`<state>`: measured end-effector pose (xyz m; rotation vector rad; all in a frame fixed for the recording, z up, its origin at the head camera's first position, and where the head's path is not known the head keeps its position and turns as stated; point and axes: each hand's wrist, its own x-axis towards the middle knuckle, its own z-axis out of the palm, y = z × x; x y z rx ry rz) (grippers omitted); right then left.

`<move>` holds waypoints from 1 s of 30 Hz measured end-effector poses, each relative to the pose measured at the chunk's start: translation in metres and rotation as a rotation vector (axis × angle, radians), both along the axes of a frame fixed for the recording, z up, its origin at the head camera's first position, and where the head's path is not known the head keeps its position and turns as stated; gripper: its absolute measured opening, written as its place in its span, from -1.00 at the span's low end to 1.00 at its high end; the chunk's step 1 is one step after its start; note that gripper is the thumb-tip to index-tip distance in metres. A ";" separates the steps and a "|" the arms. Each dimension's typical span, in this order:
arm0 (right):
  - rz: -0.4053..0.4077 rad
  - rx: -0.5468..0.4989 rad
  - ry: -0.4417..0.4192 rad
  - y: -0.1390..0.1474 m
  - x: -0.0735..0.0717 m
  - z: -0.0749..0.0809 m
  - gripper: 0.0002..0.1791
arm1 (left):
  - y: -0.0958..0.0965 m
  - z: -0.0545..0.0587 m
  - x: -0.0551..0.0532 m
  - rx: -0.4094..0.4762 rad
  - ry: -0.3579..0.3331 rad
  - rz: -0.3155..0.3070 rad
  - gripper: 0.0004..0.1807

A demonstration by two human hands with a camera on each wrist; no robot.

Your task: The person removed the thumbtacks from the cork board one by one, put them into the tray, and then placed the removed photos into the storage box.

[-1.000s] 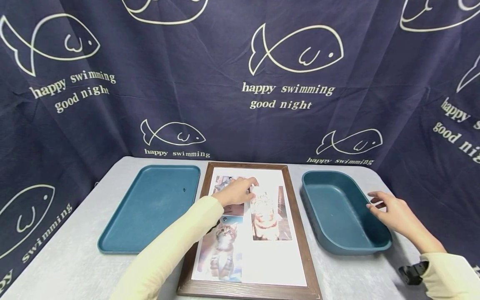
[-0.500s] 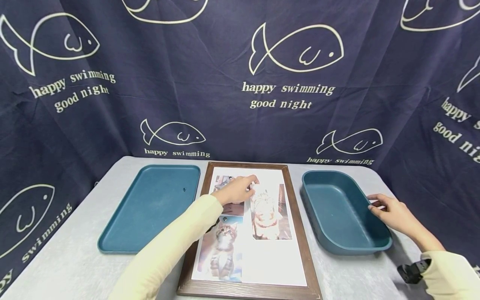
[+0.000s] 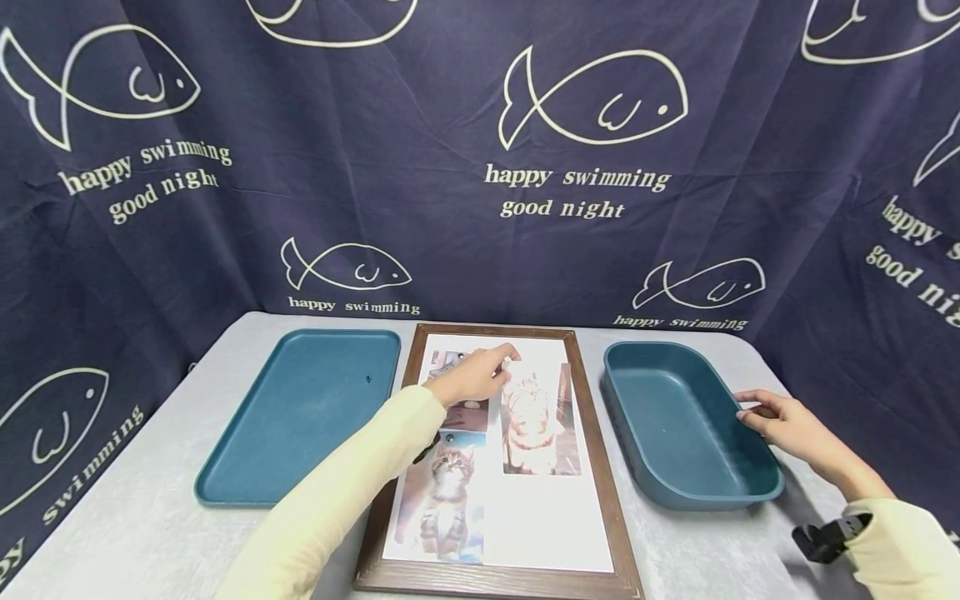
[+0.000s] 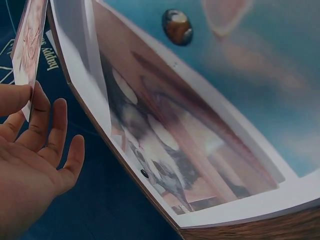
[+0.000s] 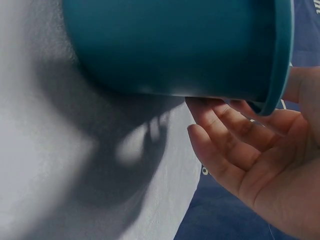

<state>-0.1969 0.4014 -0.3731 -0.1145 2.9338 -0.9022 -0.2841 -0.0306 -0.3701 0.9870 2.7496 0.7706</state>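
My left hand (image 3: 474, 377) pinches a cat photo (image 3: 536, 425) by its upper left edge, over the right half of a wood-framed white board (image 3: 543, 525). In the left wrist view, the thumb and fingers of the left hand (image 4: 37, 155) hold the photo (image 4: 29, 50) near one end, raised off the board there. At the right, my right hand (image 3: 791, 429) grips the right rim of a deep blue bin (image 3: 675, 417). The right wrist view has the fingers of that hand (image 5: 265, 155) under the rim outside the bin (image 5: 175, 50), its thumb mostly hidden behind the rim.
Two other photos lie on the board's left half: a kitten photo (image 3: 450, 508) at the front and one (image 3: 468, 419) partly covered by my left arm. Round magnets, such as this dark one (image 4: 177, 27), sit on them. A flat blue tray (image 3: 315, 400) lies to the left.
The photo in my left hand has shifted slightly away, toward the board's far edge. My right hand has moved onto the bin's rim and taken hold of it.
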 end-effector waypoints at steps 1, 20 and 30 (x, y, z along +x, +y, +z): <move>0.001 -0.005 -0.013 0.001 0.000 0.000 -0.57 | 0.000 0.001 0.000 0.006 -0.001 -0.001 -0.65; 0.026 -0.060 -0.086 0.007 -0.001 0.004 -0.51 | 0.003 0.017 -0.004 0.060 0.026 0.027 -0.68; 0.032 -0.070 -0.129 0.008 -0.001 0.004 -0.50 | 0.011 0.028 -0.007 0.077 0.079 0.002 -0.68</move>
